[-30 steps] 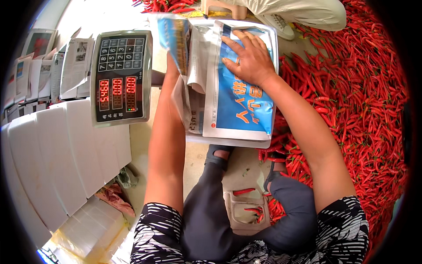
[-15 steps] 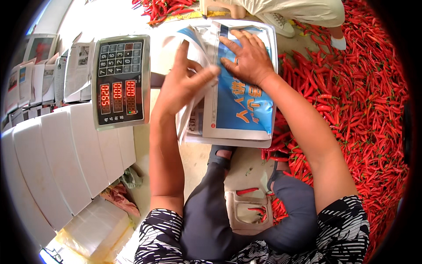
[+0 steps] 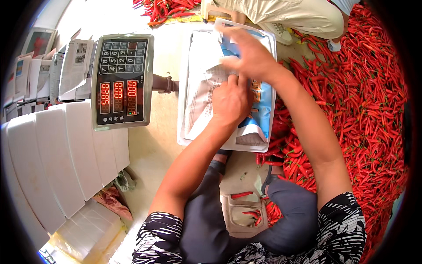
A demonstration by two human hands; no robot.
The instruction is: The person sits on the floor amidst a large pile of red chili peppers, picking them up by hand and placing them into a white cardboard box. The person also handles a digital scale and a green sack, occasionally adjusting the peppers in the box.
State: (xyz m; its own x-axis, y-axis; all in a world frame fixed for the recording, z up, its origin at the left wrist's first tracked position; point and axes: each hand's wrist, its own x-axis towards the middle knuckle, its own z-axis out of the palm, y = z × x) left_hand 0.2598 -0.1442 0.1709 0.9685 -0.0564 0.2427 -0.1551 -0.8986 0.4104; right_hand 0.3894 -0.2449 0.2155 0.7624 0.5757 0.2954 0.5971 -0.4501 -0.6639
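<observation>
Blue-and-white newspaper (image 3: 200,94) lies folded within the rim of a white box (image 3: 182,123), in this view I follow remotely from the head camera. The left hand (image 3: 231,103) presses on the sheets, knuckles bent; I cannot tell whether its fingertips, partly covered by the other hand, pinch anything. The right hand (image 3: 256,56), blurred, spreads its fingers above the blue side, and I see nothing in its grasp.

As I judge it, a loose fold could spring up if the pressing hand lifts early, and a hard push could tear the thin paper. A sideways shove might also knock the box against the post (image 3: 163,83) of the lit scale (image 3: 122,81); I cannot see what supports the box.

Around them, red peppers (image 3: 360,132) blanket the right of the pale floor (image 3: 151,154). White cartons (image 3: 66,163) line the left, and another person's light trousers (image 3: 303,15) show at the top.
</observation>
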